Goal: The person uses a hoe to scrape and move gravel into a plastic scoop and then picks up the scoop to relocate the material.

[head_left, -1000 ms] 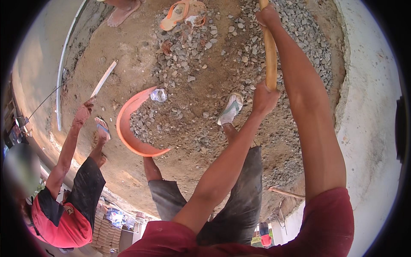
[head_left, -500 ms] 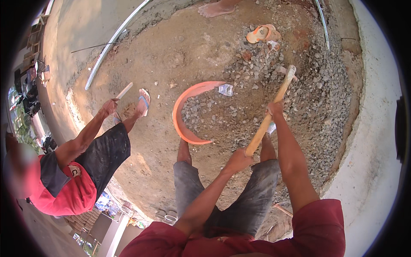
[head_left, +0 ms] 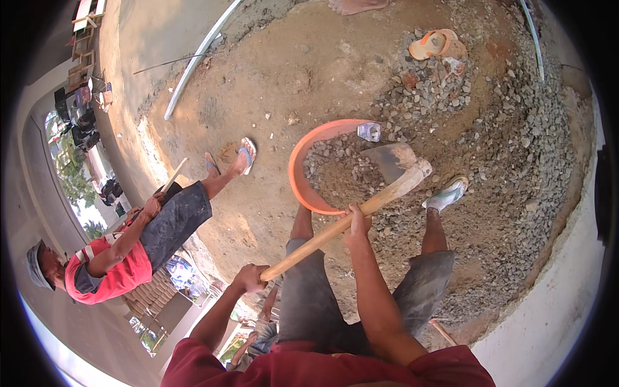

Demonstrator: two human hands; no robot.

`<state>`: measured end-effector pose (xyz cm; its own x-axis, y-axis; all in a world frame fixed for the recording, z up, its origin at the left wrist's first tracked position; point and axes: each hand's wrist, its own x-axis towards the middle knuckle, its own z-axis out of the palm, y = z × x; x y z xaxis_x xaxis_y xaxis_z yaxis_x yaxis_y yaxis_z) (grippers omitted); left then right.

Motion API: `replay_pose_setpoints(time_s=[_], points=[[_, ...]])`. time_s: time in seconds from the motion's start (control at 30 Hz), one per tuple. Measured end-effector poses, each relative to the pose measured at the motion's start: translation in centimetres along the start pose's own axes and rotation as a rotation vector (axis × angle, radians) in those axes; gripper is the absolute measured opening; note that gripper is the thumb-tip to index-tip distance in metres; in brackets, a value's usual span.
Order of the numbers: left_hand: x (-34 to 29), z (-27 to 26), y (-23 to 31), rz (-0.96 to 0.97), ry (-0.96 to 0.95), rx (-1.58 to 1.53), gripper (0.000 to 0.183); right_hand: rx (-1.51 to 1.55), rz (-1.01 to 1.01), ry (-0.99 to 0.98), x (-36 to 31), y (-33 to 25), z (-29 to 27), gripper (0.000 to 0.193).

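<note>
My left hand (head_left: 251,278) is closed round the butt end of the wooden handle of a hoe (head_left: 316,242). Farther up the same handle, my right hand (head_left: 356,223) grips it too. The handle slants up to the right, and the hoe's grey metal blade (head_left: 389,161) rests on or in the gravel and sand at the right of an orange tub (head_left: 298,169). Only a C-shaped part of the tub's wall shows, with gravel (head_left: 335,161) inside its curve. A crumpled clear plastic piece (head_left: 369,132) lies at the tub's far right end.
Loose gravel (head_left: 541,161) spreads along a pale wall (head_left: 548,322) on the right. Orange sandals (head_left: 438,45) lie on the far stones. At left stands a co-worker (head_left: 122,258) holding a stick-like handle. A pale pipe (head_left: 201,55) lies at the far left; a bare foot shows at the top.
The hoe has swung left and down, bringing its blade to the gravel beside the tub. Both my hands moved left with it. The view shifted, and the co-worker now has both hands together.
</note>
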<state>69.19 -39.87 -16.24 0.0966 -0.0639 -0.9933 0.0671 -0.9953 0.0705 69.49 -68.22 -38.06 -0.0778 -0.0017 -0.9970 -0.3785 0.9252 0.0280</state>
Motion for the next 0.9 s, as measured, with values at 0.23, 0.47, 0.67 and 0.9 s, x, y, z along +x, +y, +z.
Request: replay_pose_setpoints(time_s=[0.23, 0.47, 0.67, 0.9], points=[[19.5, 1.3, 32.2, 0.45, 0.294, -0.274, 0.049, -0.246, -0.759, -0.163, 2.8, -38.9, 1.7, 0.03], [30.6, -14.5, 61.8, 0.551, 0.568, -0.428, 0.036, -0.855, -0.955, -0.046, 6.9, -58.3, 5.6, 0.046], [28.6, -11.8, 54.5, 0.496, 0.392, -0.52, 0.032, -1.184, -0.934, 0.289, 7.4, -51.5, 9.1, 0.079], [17.2, -10.8, 39.6, 0.444, 0.299, -0.287, 0.032, -0.813, -0.508, 0.173, 0.3, -35.1, 6.3, 0.056]])
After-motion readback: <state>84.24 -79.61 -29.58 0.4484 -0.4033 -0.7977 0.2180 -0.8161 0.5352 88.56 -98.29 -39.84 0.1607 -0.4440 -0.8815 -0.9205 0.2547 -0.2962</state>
